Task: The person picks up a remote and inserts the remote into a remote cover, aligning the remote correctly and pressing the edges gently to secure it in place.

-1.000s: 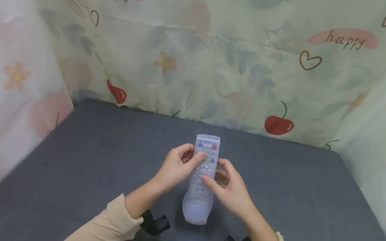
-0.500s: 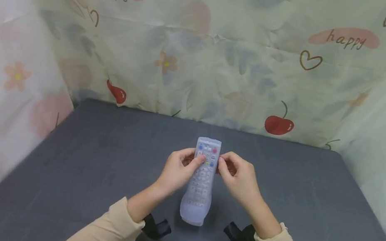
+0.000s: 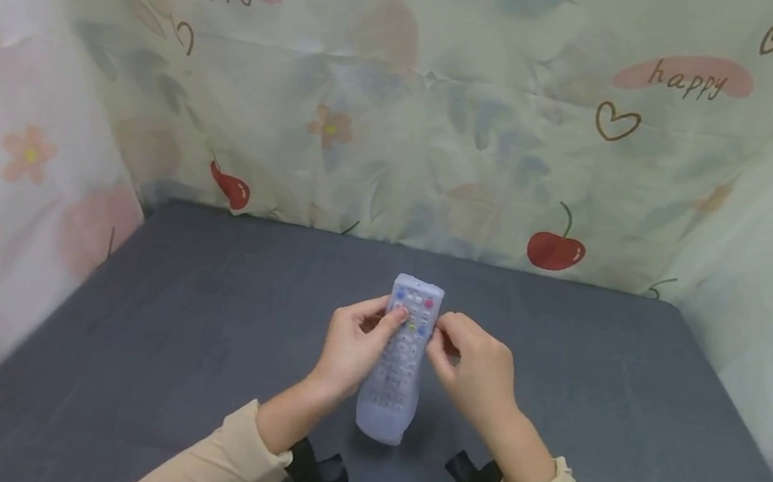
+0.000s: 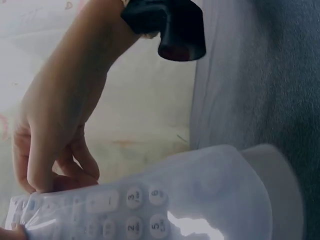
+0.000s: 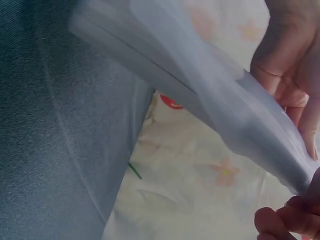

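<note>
A pale remote control [image 3: 394, 373] in a translucent cover [image 4: 205, 175] is held above the table, top end away from me. My left hand [image 3: 350, 345] grips its left side, thumb pressed on the upper buttons. At the right edge near the top, my right hand [image 3: 483, 370] pinches the cover's edge between thumb and curled forefinger. In the left wrist view, a pale end [image 4: 282, 185] shows beyond the cover's rounded edge. The right wrist view shows the remote's seamed side, with the right fingers [image 5: 287, 222] low at the corner.
A dark grey table [image 3: 257, 288] lies beneath the hands. Patterned cloth [image 3: 414, 161] hangs behind and at both sides. Black wrist mounts [image 3: 320, 471] stick out from both wrists, just above the table.
The right thumb has left the button face, and the right hand now pinches the right edge. The remote's lower end has swung slightly left; the left hand keeps its grip.
</note>
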{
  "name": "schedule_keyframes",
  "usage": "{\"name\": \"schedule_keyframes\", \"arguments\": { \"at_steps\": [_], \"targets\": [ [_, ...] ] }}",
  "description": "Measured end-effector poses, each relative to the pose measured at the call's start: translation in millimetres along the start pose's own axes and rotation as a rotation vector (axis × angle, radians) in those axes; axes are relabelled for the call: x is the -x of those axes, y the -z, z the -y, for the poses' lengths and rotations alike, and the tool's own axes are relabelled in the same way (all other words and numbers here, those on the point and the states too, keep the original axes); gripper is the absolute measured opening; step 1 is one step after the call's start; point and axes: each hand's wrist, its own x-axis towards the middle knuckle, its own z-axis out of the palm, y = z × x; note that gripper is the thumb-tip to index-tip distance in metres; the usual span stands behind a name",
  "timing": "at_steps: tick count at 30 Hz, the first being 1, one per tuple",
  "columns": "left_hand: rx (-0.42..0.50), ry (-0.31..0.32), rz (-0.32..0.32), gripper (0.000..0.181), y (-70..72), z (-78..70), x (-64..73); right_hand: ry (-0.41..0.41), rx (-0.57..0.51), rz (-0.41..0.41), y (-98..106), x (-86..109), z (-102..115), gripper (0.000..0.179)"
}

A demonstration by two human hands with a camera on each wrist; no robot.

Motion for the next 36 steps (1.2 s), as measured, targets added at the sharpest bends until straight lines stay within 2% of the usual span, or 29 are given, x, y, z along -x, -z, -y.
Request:
{"name": "schedule_keyframes", "arguments": {
  "at_steps": [7,14,16,20,23,26,32,36],
  "targets": [
    [0.040,0.026,-0.030,0.027,0.6,-1.9,1.5,0.062,0.036,-0.038,-5,3.5,-1,0.012],
    [0.020,0.023,-0.028,0.028,4.7,-0.2,-4.1,0.008,-0.053,-0.056,-13,4.0,2,0.004],
    [0.011,0.014,-0.035,0.029,5.7,0.1,-5.6,-0.012,-0.090,-0.062,-16,5.2,3,0.010],
    [0.015,-0.003,-0.060,0.027,5.9,1.3,-7.6,-0.079,-0.216,-0.012,-22,11.2,9,0.027],
    [0.013,-0.023,-0.079,0.025,4.9,1.4,-8.5,-0.151,-0.373,0.056,-27,15.0,12,0.043],
    [-0.010,-0.036,-0.069,0.025,3.8,0.0,-8.8,-0.221,-0.506,0.087,-31,16.2,13,0.053],
    [-0.103,-0.056,0.024,0.030,7.1,-5.0,-9.9,-0.366,-0.720,0.101,-32,14.0,8,0.048],
    [-0.129,-0.085,0.050,0.029,12.5,-8.3,-11.0,-0.451,-0.799,0.147,-25,10.0,6,0.049]
  ]
}}
